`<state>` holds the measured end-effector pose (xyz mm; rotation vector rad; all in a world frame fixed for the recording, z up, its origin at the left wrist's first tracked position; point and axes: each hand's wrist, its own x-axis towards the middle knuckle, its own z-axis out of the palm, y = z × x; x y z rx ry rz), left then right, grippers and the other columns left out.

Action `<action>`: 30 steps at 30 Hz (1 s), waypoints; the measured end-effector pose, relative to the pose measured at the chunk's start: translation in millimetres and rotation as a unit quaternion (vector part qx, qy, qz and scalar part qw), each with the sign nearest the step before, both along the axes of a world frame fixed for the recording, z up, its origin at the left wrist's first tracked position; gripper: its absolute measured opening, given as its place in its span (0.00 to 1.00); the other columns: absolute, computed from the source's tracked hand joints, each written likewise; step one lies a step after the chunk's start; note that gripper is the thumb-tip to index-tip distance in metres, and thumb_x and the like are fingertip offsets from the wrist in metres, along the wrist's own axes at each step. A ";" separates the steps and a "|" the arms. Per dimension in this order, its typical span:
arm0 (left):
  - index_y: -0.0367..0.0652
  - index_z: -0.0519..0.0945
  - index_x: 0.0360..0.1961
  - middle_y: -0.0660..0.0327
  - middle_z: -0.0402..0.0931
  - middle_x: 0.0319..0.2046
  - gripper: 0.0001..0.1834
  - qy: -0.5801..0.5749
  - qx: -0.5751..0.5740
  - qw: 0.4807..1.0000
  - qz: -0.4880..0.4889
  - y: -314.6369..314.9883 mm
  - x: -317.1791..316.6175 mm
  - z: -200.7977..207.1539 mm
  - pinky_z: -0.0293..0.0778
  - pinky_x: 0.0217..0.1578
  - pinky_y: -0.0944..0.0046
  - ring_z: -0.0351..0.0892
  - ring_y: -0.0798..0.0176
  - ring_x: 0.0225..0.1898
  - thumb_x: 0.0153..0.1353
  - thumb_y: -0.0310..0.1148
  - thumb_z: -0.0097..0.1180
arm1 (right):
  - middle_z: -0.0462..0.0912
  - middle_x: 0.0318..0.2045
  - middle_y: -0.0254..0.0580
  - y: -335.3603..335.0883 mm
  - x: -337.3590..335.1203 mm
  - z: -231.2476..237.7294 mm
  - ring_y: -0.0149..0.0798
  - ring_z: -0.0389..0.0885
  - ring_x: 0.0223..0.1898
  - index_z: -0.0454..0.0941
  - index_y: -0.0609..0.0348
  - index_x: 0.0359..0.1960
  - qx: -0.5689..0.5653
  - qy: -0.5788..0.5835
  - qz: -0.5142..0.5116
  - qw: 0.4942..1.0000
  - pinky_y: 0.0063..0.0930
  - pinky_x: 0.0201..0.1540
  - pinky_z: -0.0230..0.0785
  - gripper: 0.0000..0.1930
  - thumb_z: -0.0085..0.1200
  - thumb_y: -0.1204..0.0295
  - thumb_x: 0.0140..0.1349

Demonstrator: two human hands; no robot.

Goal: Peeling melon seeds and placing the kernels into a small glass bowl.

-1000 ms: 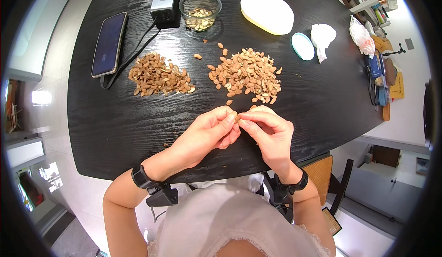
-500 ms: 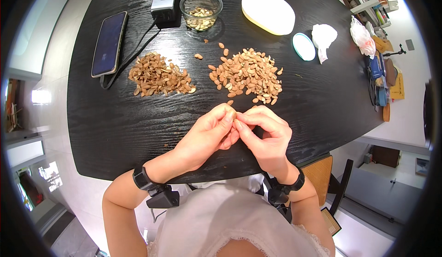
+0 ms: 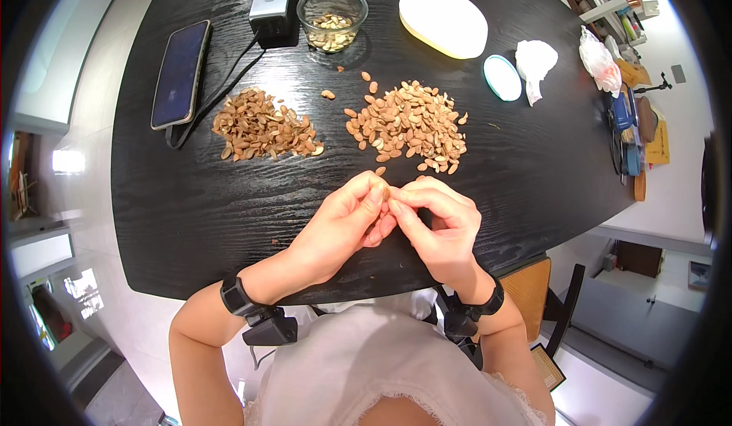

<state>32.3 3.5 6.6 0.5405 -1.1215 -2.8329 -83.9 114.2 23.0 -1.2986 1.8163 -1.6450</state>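
My left hand (image 3: 347,216) and my right hand (image 3: 441,224) meet fingertip to fingertip over the near part of the table. Both are closed in a pinch around a small brown seed (image 3: 386,195), mostly hidden by the fingers. Just beyond them lies a heap of plump brown seeds in their shells (image 3: 412,125), with a few strays around it. To its left is a pile of flatter, split brown shells (image 3: 263,127). A clear glass bowl (image 3: 364,8) behind the piles holds pale greenish kernels (image 3: 332,35).
On the black wood-grain table (image 3: 198,228) a phone (image 3: 181,73) lies at left, cabled to a grey power block (image 3: 273,3). A white oval container (image 3: 444,18), a round pale-blue-rimmed lid (image 3: 502,77) and crumpled white tissue (image 3: 536,61) sit at the far right.
Both hands stay pinched together in nearly the same place, with only a very slight shift of the fingertips. The piles and bowl look the same.
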 end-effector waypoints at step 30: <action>0.39 0.75 0.37 0.69 0.70 0.27 0.10 -0.040 -0.197 0.980 -0.007 -8.0 1.3 2.9 0.60 0.27 0.78 0.63 0.80 0.26 0.71 0.34 0.45 | 0.79 0.22 0.37 2.8 -0.5 8.5 0.28 0.74 0.22 0.78 0.66 0.26 0.050 0.050 -0.034 0.997 0.19 0.26 0.67 0.04 0.60 0.85 0.50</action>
